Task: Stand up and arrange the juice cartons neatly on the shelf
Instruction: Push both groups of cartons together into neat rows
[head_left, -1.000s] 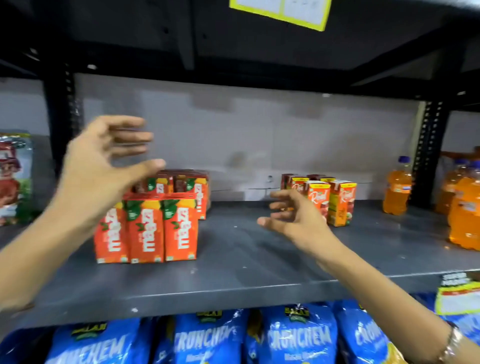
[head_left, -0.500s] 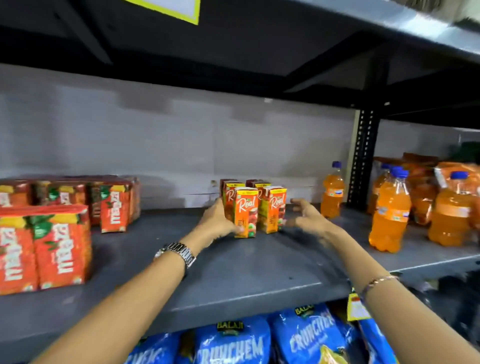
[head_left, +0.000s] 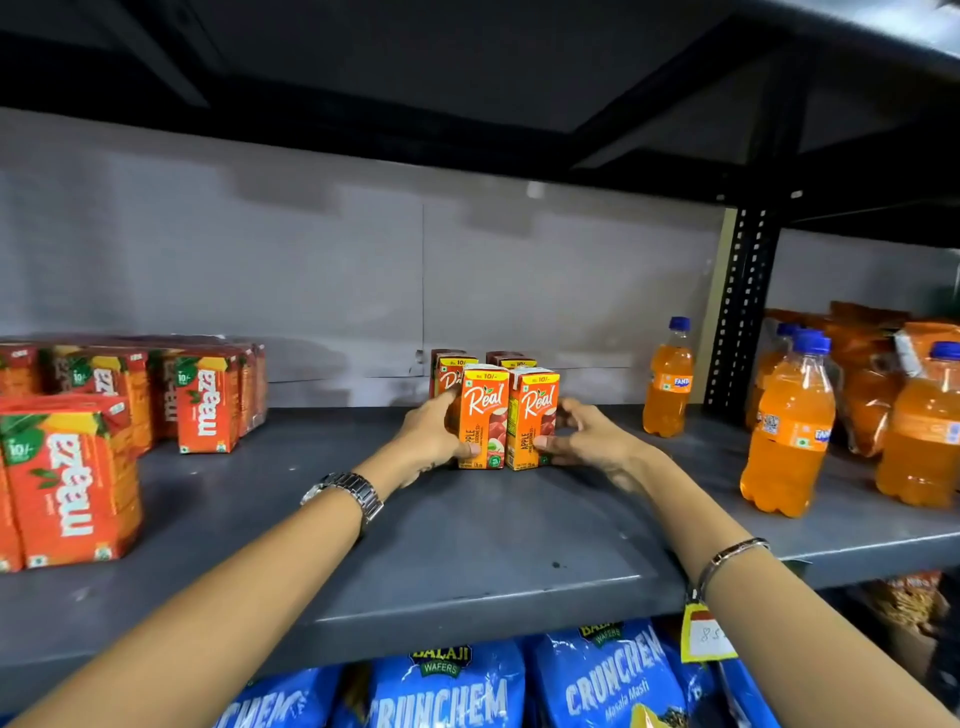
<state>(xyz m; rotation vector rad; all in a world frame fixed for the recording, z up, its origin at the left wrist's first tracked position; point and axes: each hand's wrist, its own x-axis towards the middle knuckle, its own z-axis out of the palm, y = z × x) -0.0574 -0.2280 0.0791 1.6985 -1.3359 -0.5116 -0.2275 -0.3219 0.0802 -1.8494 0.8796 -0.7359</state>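
I see the Real apple cartons standing upright in a tight cluster on the grey shelf, two in front and more directly behind. My left hand is cupped against the cluster's left side, thumb on the front face of the left front carton. My right hand is curled, thumb touching the right front carton's lower corner; I cannot tell whether it grips. Left of the cluster, well apart, stand Maaza cartons. Right of it stands a Fanta bottle, further bottles beyond. Below the shelf lie blue wafer bags.
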